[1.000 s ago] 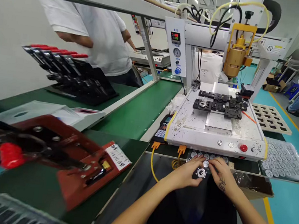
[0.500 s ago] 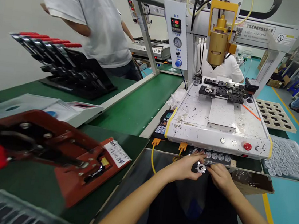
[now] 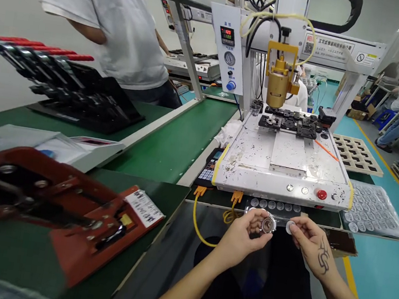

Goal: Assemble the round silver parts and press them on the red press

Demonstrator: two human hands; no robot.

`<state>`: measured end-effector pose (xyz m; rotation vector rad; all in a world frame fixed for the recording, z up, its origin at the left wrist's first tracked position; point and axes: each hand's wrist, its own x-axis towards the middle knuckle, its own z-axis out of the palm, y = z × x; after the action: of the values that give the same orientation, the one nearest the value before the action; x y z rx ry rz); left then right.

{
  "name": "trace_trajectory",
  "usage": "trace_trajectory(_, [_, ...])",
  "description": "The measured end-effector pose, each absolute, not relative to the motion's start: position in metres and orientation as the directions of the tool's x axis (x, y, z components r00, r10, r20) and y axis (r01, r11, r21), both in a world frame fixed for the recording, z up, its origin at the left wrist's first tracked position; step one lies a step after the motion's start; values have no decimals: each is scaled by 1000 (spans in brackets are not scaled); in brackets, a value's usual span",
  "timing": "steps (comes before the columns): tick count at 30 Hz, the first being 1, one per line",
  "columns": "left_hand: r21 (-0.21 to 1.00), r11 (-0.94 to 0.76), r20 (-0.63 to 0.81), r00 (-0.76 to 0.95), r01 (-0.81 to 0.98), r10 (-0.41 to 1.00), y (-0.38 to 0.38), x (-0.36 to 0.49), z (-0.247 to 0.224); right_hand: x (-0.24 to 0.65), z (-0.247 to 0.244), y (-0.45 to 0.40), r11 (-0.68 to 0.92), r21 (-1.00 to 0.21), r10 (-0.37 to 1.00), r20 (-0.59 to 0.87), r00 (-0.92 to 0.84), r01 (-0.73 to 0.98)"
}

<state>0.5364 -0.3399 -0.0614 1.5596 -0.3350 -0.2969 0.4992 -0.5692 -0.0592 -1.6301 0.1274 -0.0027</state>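
My left hand (image 3: pixel 241 238) is closed around a small round metal part that looks like a watch case (image 3: pixel 269 225), its ring-shaped face turned up. Between the thumb and fingers of my right hand (image 3: pixel 319 248) is a small round whitish disc (image 3: pixel 289 227), pinched at its edge. A short gap separates the disc from the metal part. Just beyond my hands, at the front of the bench, lies a dark strip with a row of similar white discs (image 3: pixel 275 205). Part of the strip is hidden by my left fingers.
Ahead stands a white dispensing machine (image 3: pixel 240 174) with a brass head (image 3: pixel 277 87) over black fixtures (image 3: pixel 291 122). A bag of round discs (image 3: pixel 375 207) lies right. A brown-red lever press (image 3: pixel 100 234) is at left. A co-worker in a white shirt (image 3: pixel 126 37) stands behind a clamp rack (image 3: pixel 82 90).
My hands were together at the metal part. Now my right hand has drawn away to the right, and the white disc shows in it. The view has shifted slightly.
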Motion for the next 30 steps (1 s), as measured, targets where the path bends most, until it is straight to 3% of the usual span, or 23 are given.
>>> trace_trajectory(2, [960, 197, -112, 917, 200, -383, -337, 524, -52, 499, -57, -563, 36, -991, -35, -132, 991, -131])
trace_trajectory(5, [865, 338, -239, 897, 370, -371, -332, 512, -41, 500, -58, -557, 114, -978, 66, -167, 984, -174])
trace_trajectory(10, [822, 389, -287, 893, 415, -346, -325, 500, -30, 496, -56, -553, 113, -978, 126, -159, 979, -173])
trace_trajectory(17, [826, 411, -248, 904, 384, -347, -323, 490, -27, 490, -38, -551, 180, -941, 267, -235, 934, -288])
trace_trajectory(20, [832, 420, -221, 912, 361, -345, -324, 488, -28, 491, -31, -551, 122, -951, 290, -241, 926, -286])
trace_trajectory(24, [839, 408, -217, 908, 361, -358, -323, 485, -29, 492, -17, -549, -107, -976, 278, -212, 937, -190])
trace_trajectory(27, [849, 396, -211, 912, 350, -352, -324, 483, -28, 492, -8, -543, -238, -971, 235, -65, 970, -7])
trace_trajectory(30, [863, 381, -200, 917, 332, -344, -325, 481, -27, 491, -9, -535, -264, -958, 234, 50, 971, 113])
